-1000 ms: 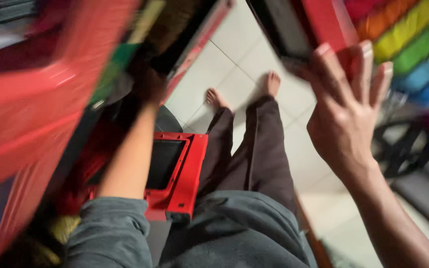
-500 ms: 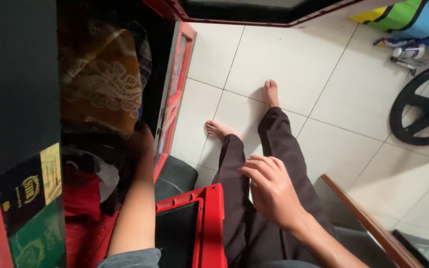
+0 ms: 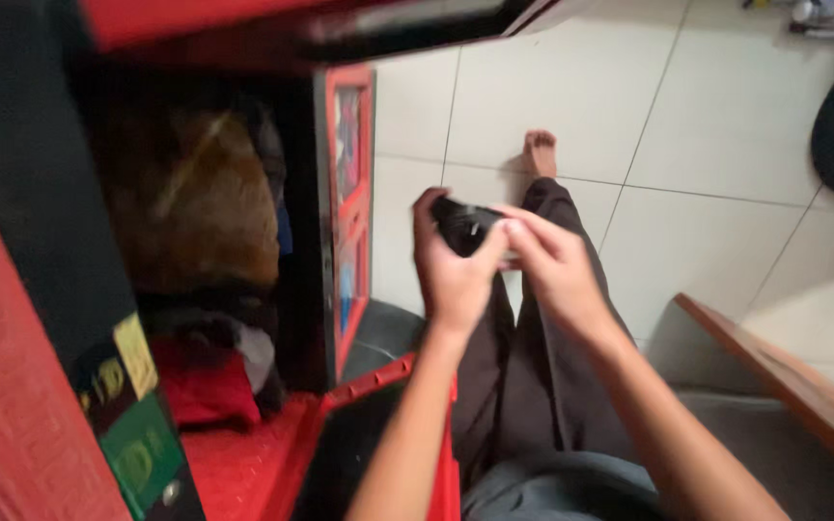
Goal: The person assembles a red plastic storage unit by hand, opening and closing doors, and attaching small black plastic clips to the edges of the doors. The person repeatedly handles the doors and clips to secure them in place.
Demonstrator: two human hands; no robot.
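White floor tiles [image 3: 726, 116] lie beneath a small black object [image 3: 463, 227] held over the lap, gripped by the left hand [image 3: 451, 265] with curled fingers and pinched at its right end by the right hand [image 3: 552, 265], beside a red cabinet [image 3: 349, 193]; careful fingertip handling seems called for.

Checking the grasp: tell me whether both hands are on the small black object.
Yes, the left hand grips the small black object and the right hand pinches its edge.
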